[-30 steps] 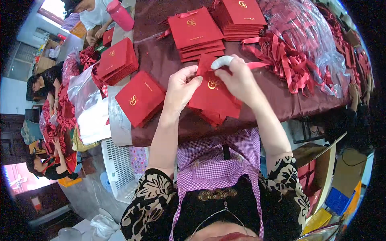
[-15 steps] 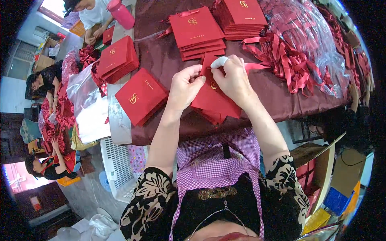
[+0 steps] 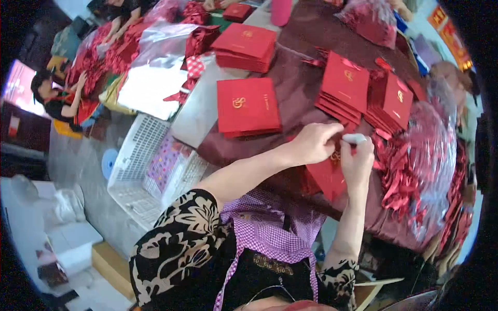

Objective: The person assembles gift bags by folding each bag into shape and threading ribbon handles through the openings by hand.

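Note:
Just above a flat red paper bag [image 3: 328, 179] with a gold emblem, both hands work close together at its top edge. My left hand [image 3: 311, 146] is closed, its fingertips pinching at that edge. On my right hand [image 3: 358, 163] one finger wears a white covering; the fingers are closed, with a bit of red ribbon showing between them. What exactly the fingertips hold is partly hidden. Beneath the worked bag lie more red bags. A tangle of red ribbons [image 3: 399, 181] rests to the right of my right hand.
Stacks of red bags lie on the maroon cloth [image 3: 298, 72]: one stack [image 3: 345, 85] beyond my hands, another stack [image 3: 391, 101] farther right, and a left pile [image 3: 248, 106]. Clear plastic [image 3: 430, 155] covers the right side. A white basket [image 3: 137, 166] stands at left. Other people work at far left.
The view has turned, so the table and hands appear farther right and tilted. Both hands stay together at the bag's top edge.

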The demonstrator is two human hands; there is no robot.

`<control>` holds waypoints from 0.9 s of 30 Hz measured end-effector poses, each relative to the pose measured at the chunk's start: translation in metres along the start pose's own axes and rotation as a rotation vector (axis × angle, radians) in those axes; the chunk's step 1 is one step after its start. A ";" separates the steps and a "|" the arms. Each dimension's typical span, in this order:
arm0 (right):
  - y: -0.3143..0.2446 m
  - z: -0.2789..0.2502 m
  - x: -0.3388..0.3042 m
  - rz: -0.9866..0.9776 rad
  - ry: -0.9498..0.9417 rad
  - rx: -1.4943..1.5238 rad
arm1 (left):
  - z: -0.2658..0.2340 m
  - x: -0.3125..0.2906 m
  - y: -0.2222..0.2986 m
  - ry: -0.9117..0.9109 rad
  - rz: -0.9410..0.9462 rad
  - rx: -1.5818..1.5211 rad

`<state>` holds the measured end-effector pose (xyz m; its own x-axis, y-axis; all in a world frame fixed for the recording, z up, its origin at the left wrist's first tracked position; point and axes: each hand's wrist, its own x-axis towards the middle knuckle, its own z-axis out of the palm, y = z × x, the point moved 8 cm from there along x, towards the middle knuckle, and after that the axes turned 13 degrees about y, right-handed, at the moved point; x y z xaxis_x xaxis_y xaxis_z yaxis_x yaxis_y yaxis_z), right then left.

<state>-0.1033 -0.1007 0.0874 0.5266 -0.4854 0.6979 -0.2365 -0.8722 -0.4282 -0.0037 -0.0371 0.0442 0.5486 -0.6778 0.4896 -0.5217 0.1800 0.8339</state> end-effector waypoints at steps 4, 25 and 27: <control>0.013 0.007 -0.004 0.094 -0.022 0.021 | -0.005 0.001 -0.002 0.096 0.066 -0.039; 0.030 0.005 -0.016 0.198 0.098 0.047 | -0.006 0.001 -0.031 0.076 -0.230 -0.165; 0.028 -0.003 -0.011 0.193 0.145 -0.015 | -0.006 0.001 -0.031 0.035 -0.278 -0.186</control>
<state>-0.1174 -0.1198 0.0698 0.3478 -0.6458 0.6797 -0.3339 -0.7628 -0.5538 0.0165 -0.0389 0.0201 0.6770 -0.6947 0.2430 -0.2232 0.1209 0.9673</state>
